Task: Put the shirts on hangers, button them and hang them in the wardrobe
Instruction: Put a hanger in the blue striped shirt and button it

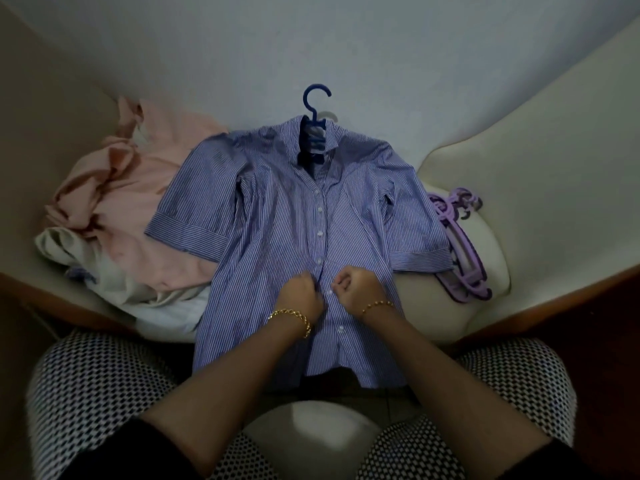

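Buttoning is the step in hand. The shirt (277, 220) lies flat, front up, on the sofa (519, 168). It is already on its hanger (313, 109), whose hook pokes out past the collar.

Both hands work at the placket, low on the front. The left hand (300, 293) has its fingers curled, pinching the placket's edge. The right hand (354, 285) is curled likewise, fingertips gripping cloth just beside a button (329, 292) that sits between the 2 hands. Forearms reach forward from the lap, knuckles up.

The 4 buttons above look fastened; whether the 1 below is, I cannot tell. Next, I judge, this button must be eased through its hole, then the hands shift down. A pile (114, 209) of shirts waits at left, spare hangers (460, 244) at right.
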